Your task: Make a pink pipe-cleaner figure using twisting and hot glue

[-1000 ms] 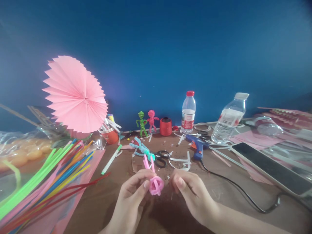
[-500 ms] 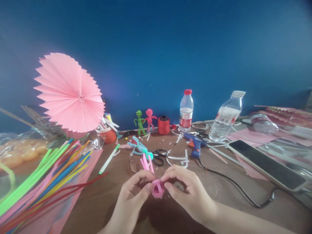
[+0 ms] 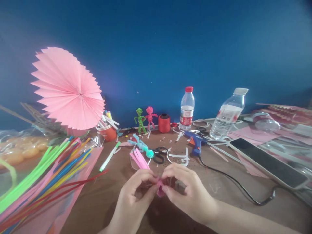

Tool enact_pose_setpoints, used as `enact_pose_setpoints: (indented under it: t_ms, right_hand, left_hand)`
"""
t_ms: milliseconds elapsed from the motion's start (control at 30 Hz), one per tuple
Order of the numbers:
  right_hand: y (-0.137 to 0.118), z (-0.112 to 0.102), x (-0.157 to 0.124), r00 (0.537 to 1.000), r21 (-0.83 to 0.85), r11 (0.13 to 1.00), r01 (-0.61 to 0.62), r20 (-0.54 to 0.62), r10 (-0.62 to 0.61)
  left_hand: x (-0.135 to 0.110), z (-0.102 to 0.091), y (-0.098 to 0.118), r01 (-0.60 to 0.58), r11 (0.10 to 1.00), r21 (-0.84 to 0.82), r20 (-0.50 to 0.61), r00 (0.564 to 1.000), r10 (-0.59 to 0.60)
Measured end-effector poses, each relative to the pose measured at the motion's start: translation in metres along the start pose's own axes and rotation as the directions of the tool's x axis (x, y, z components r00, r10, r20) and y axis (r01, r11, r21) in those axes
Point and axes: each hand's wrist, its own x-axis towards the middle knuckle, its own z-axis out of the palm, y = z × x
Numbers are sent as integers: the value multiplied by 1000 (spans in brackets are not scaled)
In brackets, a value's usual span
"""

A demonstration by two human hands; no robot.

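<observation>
Between my fingertips, low in the middle of the head view, is a small pink pipe-cleaner piece (image 3: pixel 160 191), partly covered by the fingers. My left hand (image 3: pixel 136 190) pinches it from the left, thumb and index finger together. From the other side my right hand (image 3: pixel 186 191) pinches it too. Pink pipe-cleaner strands (image 3: pixel 139 160) stick out up and left beyond my left fingers. Just past them lies a light-blue pipe-cleaner figure (image 3: pixel 143 148), beside black-handled scissors (image 3: pixel 159 155).
Coloured pipe cleaners (image 3: pixel 48 182) spread on the left below a pink paper fan (image 3: pixel 70 89). Green and pink figures (image 3: pixel 139 120) stand at the wall near a red spool (image 3: pixel 164 124). A blue glue gun (image 3: pixel 197 144), two water bottles (image 3: pixel 187 110) and a phone (image 3: pixel 268 162) are to the right.
My left fingertips have moved right, closer to the right ones, covering more of the pink piece. Its loose strands now lean further left. The view has shifted slightly.
</observation>
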Motion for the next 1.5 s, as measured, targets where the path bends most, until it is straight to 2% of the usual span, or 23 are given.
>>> enact_pose_setpoints:
  t_ms: [133,267,400,900,1500]
  right_hand:
    - [-2,4,-3,1000,-61,998,-4,-8,4]
    - [-2,6,-7,999,-108,994,14,-31,-18]
    - [0,7,-7,997,-151,988,40,-53,-49]
    - [-1,10,-7,977,-171,978,116,-156,-143]
    - [1,10,-8,975,-105,984,147,-154,-162]
  left_hand:
    - [-2,0,0,-97,988,124,-10,995,99]
    - [-3,2,3,-129,975,180,-27,990,136]
    - [-4,4,1,-119,980,162,-74,989,132]
    - [-5,3,-4,-118,981,153,-42,991,125]
    - [-5,3,-5,-121,984,132,-35,991,127]
